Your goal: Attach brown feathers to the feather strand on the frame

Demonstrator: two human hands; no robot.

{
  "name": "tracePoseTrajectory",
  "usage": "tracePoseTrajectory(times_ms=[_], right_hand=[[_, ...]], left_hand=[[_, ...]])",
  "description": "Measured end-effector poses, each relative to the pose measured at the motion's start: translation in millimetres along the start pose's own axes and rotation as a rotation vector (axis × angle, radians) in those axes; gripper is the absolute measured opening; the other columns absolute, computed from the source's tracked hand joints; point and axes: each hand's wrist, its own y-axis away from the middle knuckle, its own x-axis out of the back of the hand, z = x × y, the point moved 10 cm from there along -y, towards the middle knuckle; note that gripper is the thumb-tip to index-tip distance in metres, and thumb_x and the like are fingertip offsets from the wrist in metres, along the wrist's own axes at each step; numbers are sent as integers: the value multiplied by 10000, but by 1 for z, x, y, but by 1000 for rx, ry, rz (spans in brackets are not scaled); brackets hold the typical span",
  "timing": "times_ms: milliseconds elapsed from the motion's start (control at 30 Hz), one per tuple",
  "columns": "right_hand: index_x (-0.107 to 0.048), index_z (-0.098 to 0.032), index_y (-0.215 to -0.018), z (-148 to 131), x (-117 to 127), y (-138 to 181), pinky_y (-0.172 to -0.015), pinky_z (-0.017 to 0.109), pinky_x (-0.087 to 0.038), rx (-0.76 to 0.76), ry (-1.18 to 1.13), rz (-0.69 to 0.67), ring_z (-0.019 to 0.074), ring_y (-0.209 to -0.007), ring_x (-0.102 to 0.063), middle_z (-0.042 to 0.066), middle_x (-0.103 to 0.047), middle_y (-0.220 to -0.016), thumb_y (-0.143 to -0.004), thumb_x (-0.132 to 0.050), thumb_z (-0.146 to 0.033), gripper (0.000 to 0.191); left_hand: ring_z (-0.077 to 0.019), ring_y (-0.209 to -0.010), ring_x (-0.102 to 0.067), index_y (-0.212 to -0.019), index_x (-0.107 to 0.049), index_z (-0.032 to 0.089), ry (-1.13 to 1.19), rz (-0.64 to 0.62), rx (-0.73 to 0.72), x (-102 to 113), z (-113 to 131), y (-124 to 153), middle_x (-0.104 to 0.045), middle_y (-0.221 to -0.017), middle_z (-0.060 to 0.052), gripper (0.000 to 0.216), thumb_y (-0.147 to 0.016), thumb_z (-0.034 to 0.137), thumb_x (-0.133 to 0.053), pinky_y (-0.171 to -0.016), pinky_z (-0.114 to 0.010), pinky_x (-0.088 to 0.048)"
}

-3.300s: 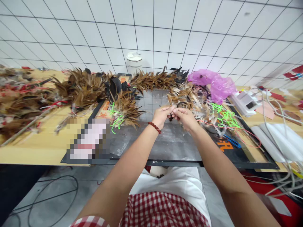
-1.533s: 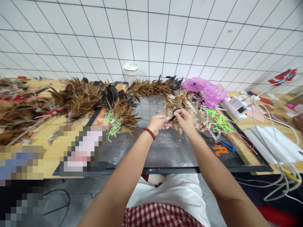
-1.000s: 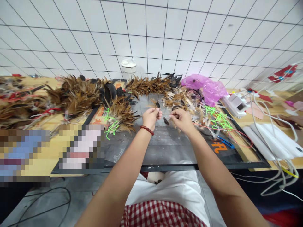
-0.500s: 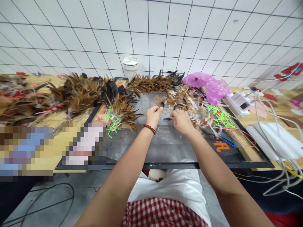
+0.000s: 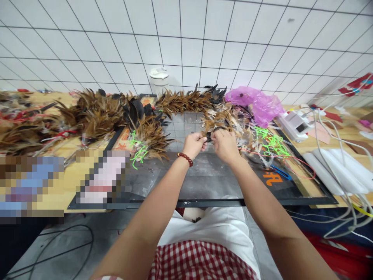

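My left hand (image 5: 194,144), with a beaded bracelet at the wrist, pinches at a small dark feather (image 5: 208,136). My right hand (image 5: 225,144) closes on the same spot from the other side, and the two hands nearly touch. Fingers hide most of what they hold. Just beyond my right hand lies a loose heap of brown and pale feathers (image 5: 239,124). To the left rests a bunch of brown feathers (image 5: 153,134) with green strings (image 5: 138,149). A strip of brown feathers (image 5: 186,102) stretches across the back.
The black-framed board (image 5: 186,182) lies on a wooden table. Purple plastic bag (image 5: 262,105), green strings (image 5: 271,142), a blue tool (image 5: 281,172) and a white device (image 5: 295,124) with cables are at right. A white cup (image 5: 159,79) stands by the tiled wall; more feathers (image 5: 93,112) lie left.
My hands have come together; the left moved right and slightly down, the right slightly up. The feathers that showed from each hand are now mostly covered by fingers.
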Motion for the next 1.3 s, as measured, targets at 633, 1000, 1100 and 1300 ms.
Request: tracePoseTrajectory(times_ms=[633, 1000, 1100, 1300], right_hand=[[-639, -175, -780, 44, -33, 3, -654, 244, -419, -540, -1243, 42, 93, -641, -509, -13, -596, -729, -679, -684, -389, 241], [-580, -178, -672, 2, -49, 12, -562, 226, -453, -554, -1713, -423, 90, -550, -532, -26, -582, -596, -594, -794, -384, 306], [-530, -182, -606, 18, -48, 9, -523, 224, -428, -589, -1598, -269, 83, -518, -500, -34, -560, -571, -559, -806, -387, 347], [-483, -187, -570, 37, -42, 6, -497, 226, -382, -577, -1359, -56, 78, -496, -439, -53, -481, -534, -535, -790, -440, 399]], left_hand=[[-95, -529, -624, -743, -597, 88, 284, -318, 284, -25, -13, 18, -654, -649, -51, 79, -799, 143, -608, -528, -197, -504], [-73, -512, -610, -761, -600, 97, 418, -562, 397, -41, -16, 26, -630, -620, -17, 53, -803, 129, -601, -486, -156, -474], [-106, -593, -653, -803, -617, 97, 404, -529, 364, -38, -14, 24, -676, -695, -59, 68, -805, 164, -610, -560, -192, -511], [-157, -660, -674, -822, -654, 74, 240, -480, 274, -34, -9, 25, -702, -769, -132, 206, -739, 258, -695, -654, -271, -534]])
